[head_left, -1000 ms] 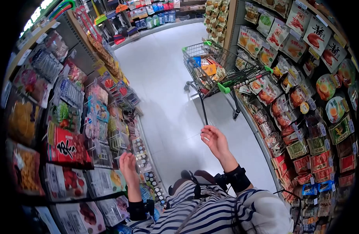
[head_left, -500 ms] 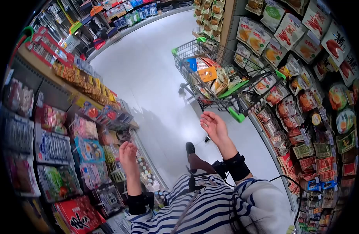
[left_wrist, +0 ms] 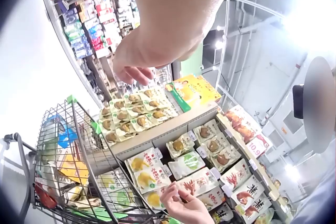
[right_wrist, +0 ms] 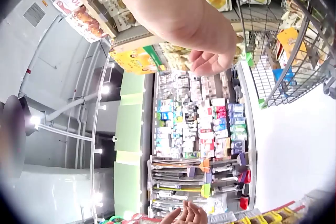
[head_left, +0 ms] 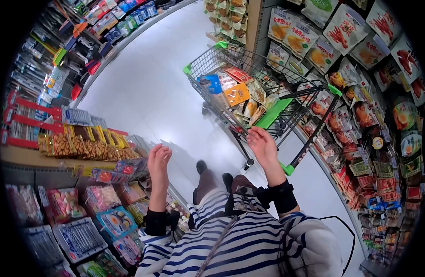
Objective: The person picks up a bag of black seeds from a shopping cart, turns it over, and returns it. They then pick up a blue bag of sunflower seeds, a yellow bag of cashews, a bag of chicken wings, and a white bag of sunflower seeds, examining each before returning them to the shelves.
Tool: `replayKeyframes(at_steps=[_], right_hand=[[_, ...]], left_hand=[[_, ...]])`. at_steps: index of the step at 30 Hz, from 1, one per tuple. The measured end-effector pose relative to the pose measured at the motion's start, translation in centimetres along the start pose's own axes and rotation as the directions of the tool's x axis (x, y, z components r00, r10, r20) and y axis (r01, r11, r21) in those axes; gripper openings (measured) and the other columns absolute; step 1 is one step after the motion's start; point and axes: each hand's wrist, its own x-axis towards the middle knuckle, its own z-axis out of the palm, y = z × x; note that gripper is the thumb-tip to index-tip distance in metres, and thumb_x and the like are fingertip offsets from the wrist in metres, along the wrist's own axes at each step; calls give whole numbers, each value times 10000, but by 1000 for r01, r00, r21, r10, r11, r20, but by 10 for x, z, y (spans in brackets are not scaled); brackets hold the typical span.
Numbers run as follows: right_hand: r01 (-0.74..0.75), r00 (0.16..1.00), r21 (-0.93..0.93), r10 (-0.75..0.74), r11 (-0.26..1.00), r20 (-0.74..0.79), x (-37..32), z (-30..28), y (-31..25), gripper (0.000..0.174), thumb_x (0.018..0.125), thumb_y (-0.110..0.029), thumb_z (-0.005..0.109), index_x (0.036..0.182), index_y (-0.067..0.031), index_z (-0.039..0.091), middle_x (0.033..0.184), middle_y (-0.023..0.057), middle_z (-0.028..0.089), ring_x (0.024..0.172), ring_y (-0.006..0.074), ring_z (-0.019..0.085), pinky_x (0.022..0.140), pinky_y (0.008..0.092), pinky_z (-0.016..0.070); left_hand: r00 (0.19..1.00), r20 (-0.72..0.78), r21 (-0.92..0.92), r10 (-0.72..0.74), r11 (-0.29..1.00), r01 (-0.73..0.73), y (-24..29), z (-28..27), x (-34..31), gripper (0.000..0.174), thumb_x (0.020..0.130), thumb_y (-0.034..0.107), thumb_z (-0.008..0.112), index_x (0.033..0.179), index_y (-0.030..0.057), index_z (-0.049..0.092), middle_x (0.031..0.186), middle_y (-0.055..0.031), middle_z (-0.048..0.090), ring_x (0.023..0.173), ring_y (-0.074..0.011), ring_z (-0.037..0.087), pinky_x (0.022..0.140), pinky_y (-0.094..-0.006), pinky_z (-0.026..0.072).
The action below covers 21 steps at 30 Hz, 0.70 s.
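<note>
My left hand (head_left: 160,167) is held out in the air with its fingers loosely bent and nothing in them. On the other side, my right hand (head_left: 263,147) hangs relaxed and holds nothing, overlapping the near end of the shopping cart (head_left: 275,113) in the head view. Inside the wire basket lie several food packs, among them an orange packet (head_left: 237,94) and a blue packet (head_left: 209,83). The left wrist view also shows the left hand (left_wrist: 139,61) with bent fingers, and the right wrist view the right hand (right_wrist: 212,56) likewise.
Shelves of bagged snacks (head_left: 342,32) line the right side, close to the cart. To the left stands a shelf with nut packs (head_left: 78,145) and hanging bags (head_left: 104,198). A pale floor (head_left: 129,92) runs between them toward a far rack of cleaning tools.
The view has turned and moved forward, so the cart appears nearer and further left. In the head view, the left hand sits higher and the right hand slightly further right. Both remain without anything.
</note>
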Motion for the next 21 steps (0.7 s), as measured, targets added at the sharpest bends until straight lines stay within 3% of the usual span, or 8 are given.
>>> replayKeyframes(at_steps=[6,14,21], right_hand=[[146,986,77,-138,986,-97,43,-5,-9,249,814,-186,445,970,3,489,913,93,535,820,179,509,727,285,408],[338,883,139,-263,931,-389,128,4,2,273,826,-174,433,1018,16,463,937,101,520,837,200,497,781,298,398],[357,850,133,-262,924,-457,187,33,14,289,817,-155,411,1040,28,435,1039,118,460,891,207,464,800,313,403]], left_hand=[[988,125,66,-92,994,84,-3,27,95,277,822,148,480,1053,5,424,901,-63,524,843,-129,524,806,-275,410],[928,315,111,-201,978,174,-10,41,259,268,824,168,474,1044,20,435,919,-57,533,857,-141,525,823,-289,399],[885,373,222,-278,953,206,-8,56,374,260,832,175,458,1038,17,440,925,-59,540,862,-141,526,814,-279,400]])
